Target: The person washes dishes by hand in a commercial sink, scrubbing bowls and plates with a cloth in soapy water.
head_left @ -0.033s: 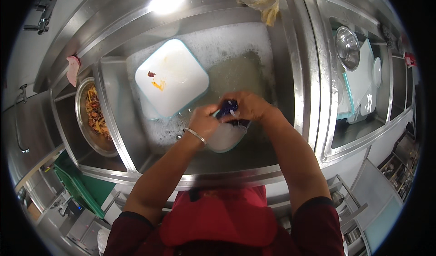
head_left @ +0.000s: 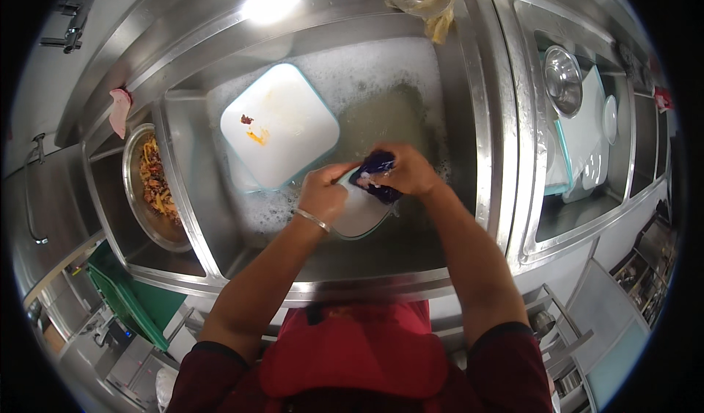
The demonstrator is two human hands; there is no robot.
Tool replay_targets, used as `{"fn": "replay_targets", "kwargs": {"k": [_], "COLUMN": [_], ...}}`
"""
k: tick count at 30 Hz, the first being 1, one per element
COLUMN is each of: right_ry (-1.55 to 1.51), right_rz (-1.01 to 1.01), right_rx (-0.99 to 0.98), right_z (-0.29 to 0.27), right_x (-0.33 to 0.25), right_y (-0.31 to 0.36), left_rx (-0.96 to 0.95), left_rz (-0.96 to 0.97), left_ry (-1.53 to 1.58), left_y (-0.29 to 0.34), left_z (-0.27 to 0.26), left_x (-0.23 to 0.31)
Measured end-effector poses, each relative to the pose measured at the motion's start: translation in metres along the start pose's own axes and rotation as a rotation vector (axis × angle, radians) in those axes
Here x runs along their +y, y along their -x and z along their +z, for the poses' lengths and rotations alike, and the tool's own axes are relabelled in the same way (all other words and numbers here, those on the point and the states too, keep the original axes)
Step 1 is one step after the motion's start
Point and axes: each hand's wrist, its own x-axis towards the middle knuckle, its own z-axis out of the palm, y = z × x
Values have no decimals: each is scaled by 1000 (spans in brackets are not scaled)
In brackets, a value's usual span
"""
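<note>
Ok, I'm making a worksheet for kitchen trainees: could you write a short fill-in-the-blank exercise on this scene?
While the left hand grips a pale dish, the ____ hand holds a dark cloth.
The food-stained square dish is ____ in colour.
The bowl of food scraps sits to the ____ of the soapy water.
The apron is ____ in colour.
Missing words: right; white; left; red.

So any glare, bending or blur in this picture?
Head view: strong white glare on the far side of the steel sink; head view: the sink's edges bend and the corners go black; head view: the dark cloth in the right hand looks slightly soft.
</note>
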Motion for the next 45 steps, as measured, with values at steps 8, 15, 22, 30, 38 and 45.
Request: {"fn": "replay_targets", "kwargs": {"k": [8, 15, 22, 30, 38, 45], "right_ry": [-1322, -963, -184, -797, 313, 191], "right_rz": [585, 514, 48, 363, 352, 430], "right_rx": [704, 536, 505, 493, 492, 347], "right_z": [105, 95, 15, 118, 55, 63], "right_x": [-9, 27, 12, 9, 54, 110], "right_y": [31, 13, -9, 18, 24, 11], "left_rx": [383, 319, 237, 421, 537, 331], "left_rz": [156, 254, 149, 187, -27, -426], "left_ry": [393, 321, 378, 514, 626, 1016], "left_y": [3, 14, 11, -1, 4, 11], "left_z": [32, 8, -7, -3, -23, -5], "left_x": [10, -4, 18, 7, 18, -2]}}
